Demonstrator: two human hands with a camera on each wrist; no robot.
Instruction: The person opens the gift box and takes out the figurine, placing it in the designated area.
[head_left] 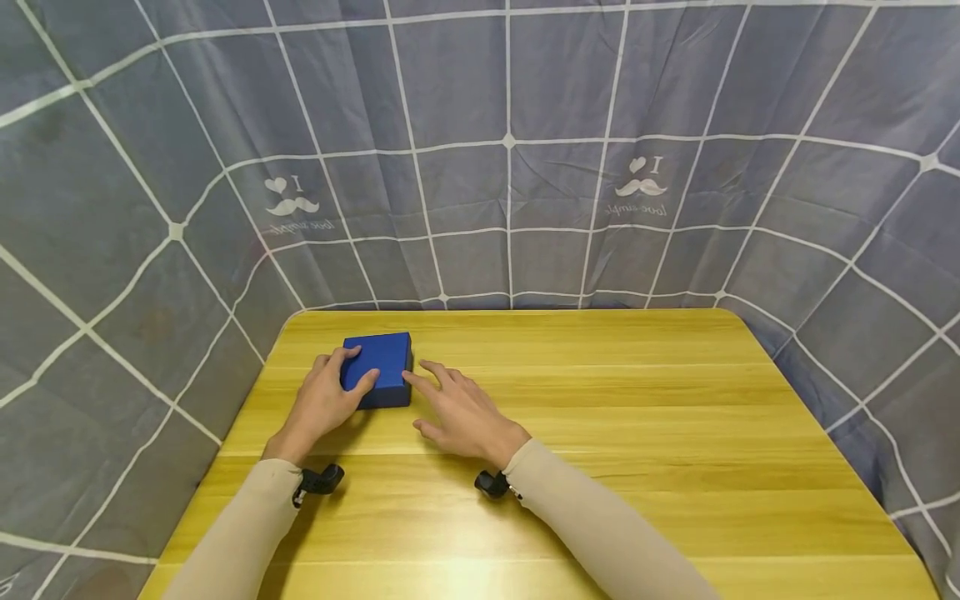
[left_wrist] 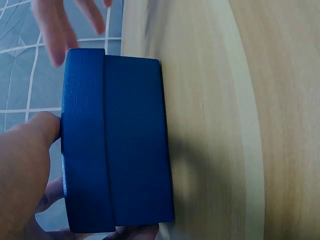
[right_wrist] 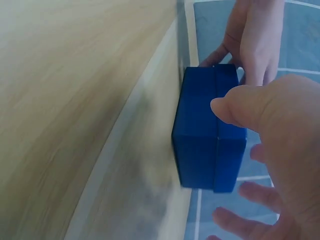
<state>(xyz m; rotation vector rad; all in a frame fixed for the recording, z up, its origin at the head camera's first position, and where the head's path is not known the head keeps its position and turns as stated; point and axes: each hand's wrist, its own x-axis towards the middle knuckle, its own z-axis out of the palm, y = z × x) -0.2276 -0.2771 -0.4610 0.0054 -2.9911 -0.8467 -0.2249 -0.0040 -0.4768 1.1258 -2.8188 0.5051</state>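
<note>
A blue lidded box (head_left: 384, 360) lies flat on the wooden table, toward the left and back. My left hand (head_left: 322, 400) holds it from the left, its thumb on the lid near the front edge and its fingers along the left side. In the left wrist view, the seam between the lid and the base of the box (left_wrist: 135, 140) shows, with fingertips at its lower end. Just right of the box, my right hand (head_left: 465, 412) hovers with spread fingers. In the right wrist view, the right thumb (right_wrist: 240, 105) overlaps the box (right_wrist: 197, 150); whether it touches cannot be told.
The yellow wood-grain table (head_left: 600, 467) extends to the right and toward me. A grey curtain (head_left: 562, 192) with white grid lines hangs behind it and along both sides. Black wrist mounts (head_left: 322, 480) stick out below both hands.
</note>
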